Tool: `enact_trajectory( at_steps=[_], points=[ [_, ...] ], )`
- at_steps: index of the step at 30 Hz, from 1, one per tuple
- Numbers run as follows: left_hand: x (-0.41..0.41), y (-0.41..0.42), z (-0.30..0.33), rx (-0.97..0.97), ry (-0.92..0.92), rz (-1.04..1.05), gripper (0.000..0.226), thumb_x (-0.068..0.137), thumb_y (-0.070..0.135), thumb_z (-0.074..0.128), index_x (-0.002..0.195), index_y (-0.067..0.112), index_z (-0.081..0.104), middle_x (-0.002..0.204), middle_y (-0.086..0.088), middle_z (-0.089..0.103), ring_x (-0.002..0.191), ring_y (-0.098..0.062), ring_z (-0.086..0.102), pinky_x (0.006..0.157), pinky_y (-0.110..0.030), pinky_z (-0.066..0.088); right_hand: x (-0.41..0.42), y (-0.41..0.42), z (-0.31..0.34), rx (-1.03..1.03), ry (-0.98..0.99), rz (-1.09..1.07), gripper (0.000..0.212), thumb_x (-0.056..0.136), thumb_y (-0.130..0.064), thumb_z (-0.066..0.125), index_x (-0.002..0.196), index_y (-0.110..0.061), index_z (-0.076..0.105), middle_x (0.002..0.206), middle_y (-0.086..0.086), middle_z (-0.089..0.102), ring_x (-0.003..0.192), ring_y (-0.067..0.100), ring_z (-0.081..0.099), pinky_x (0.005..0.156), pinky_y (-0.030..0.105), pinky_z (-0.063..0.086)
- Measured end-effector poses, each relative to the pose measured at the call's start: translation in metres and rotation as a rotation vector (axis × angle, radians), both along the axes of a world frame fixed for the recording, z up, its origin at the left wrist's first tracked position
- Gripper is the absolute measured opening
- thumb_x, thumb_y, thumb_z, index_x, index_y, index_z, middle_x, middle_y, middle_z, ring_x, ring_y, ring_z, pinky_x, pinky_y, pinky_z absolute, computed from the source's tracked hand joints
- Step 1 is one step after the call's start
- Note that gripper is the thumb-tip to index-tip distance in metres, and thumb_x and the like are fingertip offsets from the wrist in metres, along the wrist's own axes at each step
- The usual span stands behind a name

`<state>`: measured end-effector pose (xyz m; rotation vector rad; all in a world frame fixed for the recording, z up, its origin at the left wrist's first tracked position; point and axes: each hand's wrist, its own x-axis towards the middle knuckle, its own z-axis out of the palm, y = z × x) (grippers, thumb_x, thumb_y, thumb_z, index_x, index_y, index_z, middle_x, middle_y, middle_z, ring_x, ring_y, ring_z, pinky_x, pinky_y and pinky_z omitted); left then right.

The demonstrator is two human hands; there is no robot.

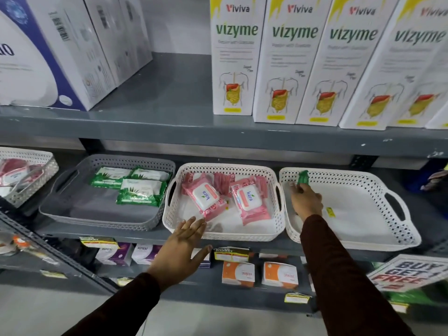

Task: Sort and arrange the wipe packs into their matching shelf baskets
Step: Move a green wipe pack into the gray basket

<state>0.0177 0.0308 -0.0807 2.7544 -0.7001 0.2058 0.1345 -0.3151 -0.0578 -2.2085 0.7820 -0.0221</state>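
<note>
Three baskets stand side by side on the middle shelf. The grey basket on the left holds three green wipe packs. The white middle basket holds pink Kara wipe packs. My left hand is open, fingers spread at that basket's front rim, fingertips by the nearest pink pack. My right hand is inside the left end of the white right basket, shut on a green wipe pack that sticks up above my fingers.
Tall white Vizyme boxes stand on the shelf above, right over the baskets. Another white basket with dark red packs sits far left. Small boxes and price tags line the shelf below. A red and black offer sign hangs at lower right.
</note>
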Motion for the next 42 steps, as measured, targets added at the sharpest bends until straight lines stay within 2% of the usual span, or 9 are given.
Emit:
enact_trajectory(
  at_steps=[5,9,14,22,27,31,34,37,42],
  points=[
    [0.001,0.0,-0.001,0.037,0.032,-0.016,0.067,0.096,0.056,0.027,0.148,0.013,0.035,0.155,-0.002,0.034,0.146,-0.02,0.018,0.12,-0.033,0.01,-0.011,-0.026,-0.009,0.08,-0.19,-0.196,0.033,0.085,-0.002,0.056,0.116,-0.009,0.046,0.112,0.024,0.067,0.097,0.044,0.066,0.085,0.05,0.057],
    [-0.001,0.009,0.002,0.01,0.062,0.024,0.072,0.094,0.06,0.019,0.149,0.015,0.031,0.157,0.0,0.031,0.147,-0.017,0.015,0.12,-0.031,0.01,-0.019,-0.043,-0.004,0.664,-0.475,-0.401,0.049,0.083,0.01,0.067,0.122,-0.008,0.043,0.131,0.026,0.056,0.099,0.031,0.063,0.085,0.045,0.059],
    [-0.007,0.044,0.013,-0.028,0.025,0.128,0.073,0.094,0.059,0.023,0.148,0.011,0.033,0.156,-0.005,0.032,0.146,-0.019,0.018,0.119,-0.03,0.008,-0.03,-0.022,0.025,0.914,-0.603,-0.155,0.045,0.083,0.006,0.072,0.112,-0.02,0.05,0.127,0.018,0.063,0.109,0.03,0.067,0.082,0.037,0.058],
    [-0.006,0.15,0.016,-0.001,0.093,0.367,0.064,0.101,0.046,0.033,0.15,0.007,0.024,0.159,-0.01,0.024,0.147,-0.024,0.014,0.121,-0.035,0.008,-0.016,0.153,0.057,0.745,-0.424,0.439,0.048,0.077,0.007,0.077,0.1,-0.034,0.067,0.107,0.001,0.075,0.078,0.011,0.076,0.056,0.025,0.06],
    [-0.007,0.221,0.016,0.016,0.096,0.355,0.058,0.101,0.041,0.039,0.15,0.011,0.029,0.157,-0.007,0.03,0.146,-0.022,0.019,0.118,-0.032,0.008,-0.004,0.304,0.046,0.708,-0.343,0.742,0.052,0.081,0.014,0.069,0.101,-0.034,0.066,0.127,0.012,0.061,0.089,0.02,0.069,0.059,0.025,0.061],
    [-0.002,0.263,0.017,0.014,0.113,0.354,0.056,0.102,0.039,0.039,0.149,0.011,0.029,0.157,-0.007,0.03,0.146,-0.022,0.02,0.118,-0.033,0.009,0.006,0.389,0.029,0.576,-0.274,0.809,0.046,0.084,0.006,0.07,0.089,-0.039,0.062,0.132,0.003,0.058,0.092,0.023,0.07,0.068,0.033,0.064],
    [-0.001,0.282,0.016,0.0,0.127,0.306,0.054,0.103,0.039,0.036,0.15,0.014,0.03,0.158,-0.005,0.029,0.146,-0.02,0.019,0.12,-0.035,0.01,0.013,0.433,0.02,0.505,-0.25,0.793,0.041,0.084,0.001,0.071,0.084,-0.037,0.057,0.12,-0.005,0.057,0.084,0.014,0.066,0.061,0.026,0.061],
    [0.0,0.29,0.013,-0.012,0.111,0.264,0.054,0.102,0.04,0.035,0.149,0.014,0.03,0.158,-0.003,0.029,0.146,-0.019,0.018,0.12,-0.035,0.01,0.022,0.471,0.01,0.515,-0.214,0.706,0.034,0.087,0.003,0.067,0.087,-0.028,0.054,0.107,0.001,0.06,0.092,0.028,0.067,0.078,0.045,0.062],
    [0.0,0.296,0.009,-0.011,0.064,0.251,0.055,0.102,0.042,0.035,0.149,0.013,0.031,0.156,-0.005,0.032,0.146,-0.021,0.019,0.119,-0.033,0.006,0.021,0.497,0.001,0.456,-0.128,0.678,0.023,0.093,-0.006,0.062,0.109,-0.022,0.06,0.126,0.008,0.061,0.09,0.015,0.058,0.075,0.026,0.046]
  ],
)
